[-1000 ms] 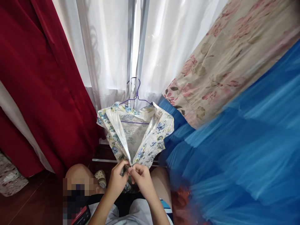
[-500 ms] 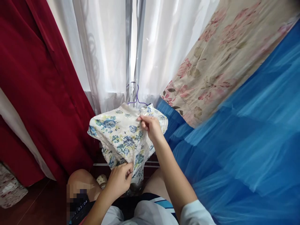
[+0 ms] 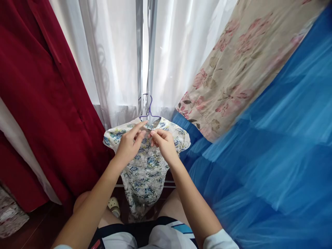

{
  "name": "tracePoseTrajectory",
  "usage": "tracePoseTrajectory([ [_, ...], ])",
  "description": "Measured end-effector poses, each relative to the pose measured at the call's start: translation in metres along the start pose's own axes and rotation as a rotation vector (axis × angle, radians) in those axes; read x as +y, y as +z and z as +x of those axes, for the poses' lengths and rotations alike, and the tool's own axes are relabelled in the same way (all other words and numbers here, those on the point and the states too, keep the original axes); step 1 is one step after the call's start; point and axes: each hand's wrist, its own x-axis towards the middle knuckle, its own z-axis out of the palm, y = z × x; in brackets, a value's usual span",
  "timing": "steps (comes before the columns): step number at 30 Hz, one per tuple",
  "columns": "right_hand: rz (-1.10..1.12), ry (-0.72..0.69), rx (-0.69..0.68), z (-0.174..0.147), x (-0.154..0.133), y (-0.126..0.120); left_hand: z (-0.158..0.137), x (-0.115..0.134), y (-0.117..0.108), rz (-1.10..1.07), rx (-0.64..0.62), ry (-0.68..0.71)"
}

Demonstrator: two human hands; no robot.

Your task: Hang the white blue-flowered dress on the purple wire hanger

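A white short-sleeved dress with blue and green flowers hangs on a purple hanger in front of me. My right hand pinches the dress at the front of its neckline, thumb against fingers. Just to the left, my left hand is at the collar with its index finger stretched out and its thumb apart. Whether its fingertips touch the cloth I cannot tell. Both hands cover part of the neck opening; the skirt of the dress falls towards my knees.
White sheer curtains hang behind the hanger. A dark red curtain is on the left. To the right hang a beige floral cloth and blue tulle. A pale clog shows near my leg, on the dark floor.
My left hand has let go of the lower front of the dress and risen to the collar. The dress now hangs straighter. My right hand stays at the neckline.
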Motion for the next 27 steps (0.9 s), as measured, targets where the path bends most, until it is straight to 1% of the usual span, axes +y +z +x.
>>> tracePoseTrajectory([
  [1,-0.017,-0.015,-0.007,0.000,0.000,-0.001,0.013,0.002,0.001,0.038,-0.028,0.055],
  [3,-0.057,-0.033,-0.001,0.001,0.004,-0.002,0.030,0.005,0.006,0.113,-0.062,0.132],
  [5,-0.118,-0.031,0.033,0.003,0.016,-0.002,0.036,0.005,0.011,0.152,-0.040,0.150],
  [7,-0.192,0.001,0.054,0.004,0.031,-0.002,0.038,0.002,0.011,0.110,0.067,0.107],
  [9,-0.242,0.061,0.035,0.001,0.047,-0.005,0.041,-0.011,0.001,0.005,0.232,0.018],
  [11,-0.234,0.111,0.000,-0.007,0.059,-0.010,0.046,-0.036,-0.019,-0.102,0.409,-0.087],
  [14,-0.146,0.143,-0.015,-0.026,0.066,-0.019,0.046,-0.095,-0.054,-0.221,0.617,-0.257],
  [16,-0.093,0.171,-0.028,-0.040,0.066,-0.023,0.035,-0.136,-0.067,-0.349,0.761,-0.446],
  [17,-0.074,0.188,-0.036,-0.046,0.066,-0.024,0.026,-0.153,-0.068,-0.413,0.807,-0.553],
  [18,-0.060,0.203,-0.042,-0.051,0.067,-0.025,0.015,-0.167,-0.065,-0.446,0.815,-0.626],
  [19,-0.048,0.216,-0.040,-0.056,0.068,-0.026,0.003,-0.176,-0.058,-0.476,0.796,-0.692],
  [21,-0.024,0.241,0.004,-0.064,0.074,-0.031,-0.024,-0.183,-0.034,-0.519,0.687,-0.781],
  [22,-0.012,0.257,0.044,-0.069,0.079,-0.036,-0.036,-0.181,-0.020,-0.547,0.615,-0.815],
  [24,0.008,0.288,0.146,-0.079,0.094,-0.048,-0.057,-0.169,0.009,-0.602,0.481,-0.851],
  [27,-0.012,0.347,0.273,-0.100,0.125,-0.072,-0.073,-0.137,0.047,-0.706,0.313,-0.818],
])
